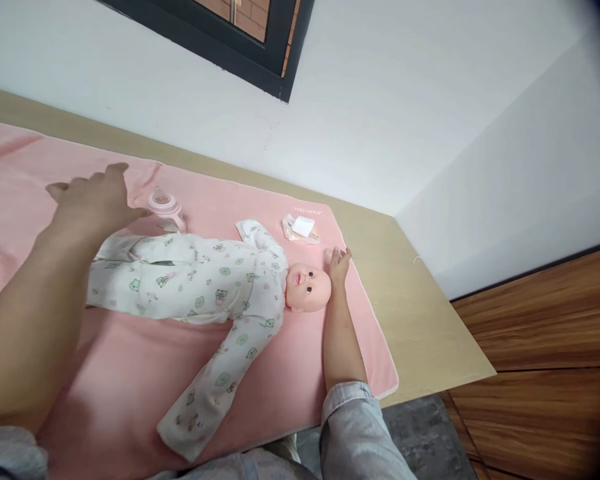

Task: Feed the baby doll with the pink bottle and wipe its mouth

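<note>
A baby doll (307, 288) lies on its back on a pink blanket (130, 373), dressed in a white printed romper (215, 280). Its head points right and one long sleeve stretches toward me. My left hand (93, 200) hovers over the doll's leg end with fingers spread, holding nothing. Just right of its thumb is a pink baby bottle (166, 210) with a clear top. Beyond the doll's head, my right hand (339, 265) has its fingers bent at a small pale pink object (329, 255), mostly covered, whose kind I cannot make out.
A small clear packet (300, 229) with a white label lies on the blanket behind the doll's head. The wooden tabletop (420, 320) shows past the blanket's right edge. A white wall with a dark window frame (260, 67) rises behind. Wood-grain panels (545, 353) stand at right.
</note>
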`<state>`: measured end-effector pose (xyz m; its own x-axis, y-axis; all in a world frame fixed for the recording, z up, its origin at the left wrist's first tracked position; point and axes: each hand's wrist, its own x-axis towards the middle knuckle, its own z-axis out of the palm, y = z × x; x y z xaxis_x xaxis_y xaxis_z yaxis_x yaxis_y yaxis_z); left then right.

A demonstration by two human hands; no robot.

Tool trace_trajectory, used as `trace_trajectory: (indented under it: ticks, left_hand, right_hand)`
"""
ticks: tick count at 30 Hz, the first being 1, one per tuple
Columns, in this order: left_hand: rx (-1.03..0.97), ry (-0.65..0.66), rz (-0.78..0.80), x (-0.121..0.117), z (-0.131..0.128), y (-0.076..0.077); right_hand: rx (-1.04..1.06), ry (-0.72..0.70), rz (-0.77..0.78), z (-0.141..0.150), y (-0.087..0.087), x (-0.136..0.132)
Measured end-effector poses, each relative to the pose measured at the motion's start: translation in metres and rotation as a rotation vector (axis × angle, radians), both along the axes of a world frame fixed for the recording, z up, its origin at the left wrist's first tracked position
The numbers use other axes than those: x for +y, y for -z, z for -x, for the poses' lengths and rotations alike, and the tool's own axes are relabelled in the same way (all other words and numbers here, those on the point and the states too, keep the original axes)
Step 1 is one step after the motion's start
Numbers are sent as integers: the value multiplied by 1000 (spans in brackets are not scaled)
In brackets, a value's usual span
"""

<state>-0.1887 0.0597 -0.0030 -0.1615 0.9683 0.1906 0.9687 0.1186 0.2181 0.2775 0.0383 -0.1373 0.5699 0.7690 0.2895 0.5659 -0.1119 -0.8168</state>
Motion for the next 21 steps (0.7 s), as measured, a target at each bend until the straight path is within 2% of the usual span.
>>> trace_trajectory:
  ticks: [1,3,5,7,10,14,15,21]
  left_hand:
    - [14,-41,-80,-3,-5,-4]
    - [11,27,-272,-10,-20,-10]
    - [-33,212,-427,-17,-42,-14]
    - [-100,402,-487,-24,-71,-17]
    - [-244,583,-363,-27,-122,-18]
    - [-211,743,-87,-17,-185,-15]
    - [-173,780,1,-13,-198,-13]
    - [-77,955,291,2,-260,-3]
  right_hand:
    - [1,33,-34,1,-1,0]
    - [-19,79,-115,3,-3,-1]
    - [-50,108,-196,4,-4,-1]
    - [-79,121,-289,5,-4,-1]
    - [-126,104,-401,6,-3,0]
    - [-148,41,-452,10,-3,0]
    - [-141,19,-453,12,-3,1]
    - [-88,-117,-351,18,0,7]
